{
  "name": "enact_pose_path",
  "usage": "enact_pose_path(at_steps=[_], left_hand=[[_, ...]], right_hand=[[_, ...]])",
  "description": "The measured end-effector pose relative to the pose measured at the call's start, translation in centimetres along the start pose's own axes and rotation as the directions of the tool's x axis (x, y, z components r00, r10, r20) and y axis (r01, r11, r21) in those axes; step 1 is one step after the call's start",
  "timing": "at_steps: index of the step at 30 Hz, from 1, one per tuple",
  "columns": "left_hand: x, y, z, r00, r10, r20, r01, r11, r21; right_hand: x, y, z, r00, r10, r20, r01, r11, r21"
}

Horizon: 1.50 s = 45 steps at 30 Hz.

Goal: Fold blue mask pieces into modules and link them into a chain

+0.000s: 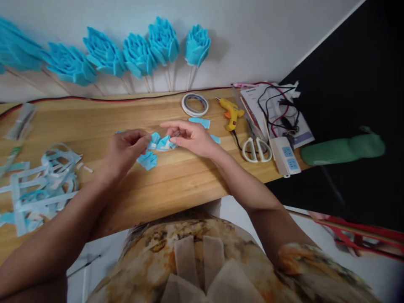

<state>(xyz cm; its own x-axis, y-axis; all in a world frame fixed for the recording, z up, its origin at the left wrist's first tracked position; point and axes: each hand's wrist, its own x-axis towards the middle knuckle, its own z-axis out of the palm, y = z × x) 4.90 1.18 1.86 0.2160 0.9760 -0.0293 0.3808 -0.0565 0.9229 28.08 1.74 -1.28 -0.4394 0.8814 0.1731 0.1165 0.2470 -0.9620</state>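
Above the middle of the table, my left hand pinches a small blue petal piece between thumb and fingertips. My right hand has its thumb and a finger on another blue petal piece with a white strip on it; its index finger reaches out toward the left hand. Whether the two pieces are joined, I cannot tell. Just below them lies a loose crinkled blue petal. Two flat blue pieces, one a rectangle and one a small scrap, lie near my right hand.
A roll of white tape, a yellow glue gun, white-handled scissors and a power strip sit to the right, beside a green bottle. Pale blue scraps heap at left. Blue flowers on sticks line the wall.
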Motion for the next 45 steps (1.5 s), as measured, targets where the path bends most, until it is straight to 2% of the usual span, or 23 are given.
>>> enact_pose_path(at_steps=[3, 6, 10, 12, 14, 16, 18, 21, 25, 29, 33, 40, 45], left_hand=[[-0.2, -0.2, -0.4, 0.999, -0.026, -0.02, 0.026, 1.0, 0.014], [-0.4, -0.3, -0.8, 1.0, -0.001, -0.02, 0.002, 0.997, 0.078], [-0.4, -0.4, -1.0, 0.999, 0.014, -0.051, -0.01, 0.996, 0.087], [-0.4, -0.4, -0.9, 0.997, 0.031, -0.066, -0.029, 0.999, 0.032], [-0.5, -0.4, -0.7, 0.996, 0.066, -0.051, -0.067, 0.998, -0.013], [-0.6, -0.5, -0.5, 0.995, 0.103, -0.014, -0.103, 0.994, -0.027], [-0.8, -0.5, -0.2, 0.989, 0.146, 0.012, -0.146, 0.989, -0.012], [-1.1, -0.5, 0.1, 0.977, 0.207, 0.051, -0.208, 0.978, 0.01], [-1.4, -0.6, 0.4, 0.965, 0.239, 0.107, -0.243, 0.97, 0.021], [-1.3, -0.6, 0.3, 0.953, 0.237, 0.187, -0.244, 0.97, 0.015], [-1.2, -0.4, 0.4, 0.948, 0.186, 0.259, -0.194, 0.981, 0.004], [-1.3, -0.8, 0.7, 0.97, 0.14, 0.198, -0.134, 0.99, -0.042], [-1.1, -1.4, 0.6, 0.973, 0.139, 0.184, -0.134, 0.99, -0.043]], right_hand=[[-0.3, 0.2, 0.0, 0.999, -0.034, 0.011, 0.034, 0.999, 0.026], [-0.4, 0.4, -0.2, 0.999, -0.032, 0.012, 0.032, 0.999, 0.044], [-0.5, 0.7, -1.3, 0.999, -0.02, -0.033, 0.02, 1.0, -0.011], [-0.6, 0.7, -1.9, 0.998, 0.006, -0.065, -0.013, 0.994, -0.108], [-0.6, 0.7, -2.4, 0.992, 0.007, -0.123, -0.04, 0.961, -0.273], [-0.5, 0.6, -2.4, 0.983, -0.065, -0.171, -0.022, 0.887, -0.461], [-0.6, 0.4, -1.9, 0.973, -0.158, -0.166, 0.045, 0.84, -0.54], [-0.9, -0.4, -0.5, 0.974, -0.204, -0.098, 0.134, 0.869, -0.476], [-1.4, -1.0, 1.1, 0.983, -0.181, -0.02, 0.161, 0.918, -0.363], [-1.3, -0.5, 1.7, 0.984, -0.159, -0.075, 0.128, 0.94, -0.315], [-1.0, 0.2, 1.5, 0.971, -0.174, -0.165, 0.13, 0.96, -0.248], [-0.8, 0.8, 1.4, 0.975, -0.123, -0.188, 0.096, 0.985, -0.147], [-1.0, -0.1, 1.4, 0.989, -0.071, -0.13, 0.06, 0.994, -0.088]])
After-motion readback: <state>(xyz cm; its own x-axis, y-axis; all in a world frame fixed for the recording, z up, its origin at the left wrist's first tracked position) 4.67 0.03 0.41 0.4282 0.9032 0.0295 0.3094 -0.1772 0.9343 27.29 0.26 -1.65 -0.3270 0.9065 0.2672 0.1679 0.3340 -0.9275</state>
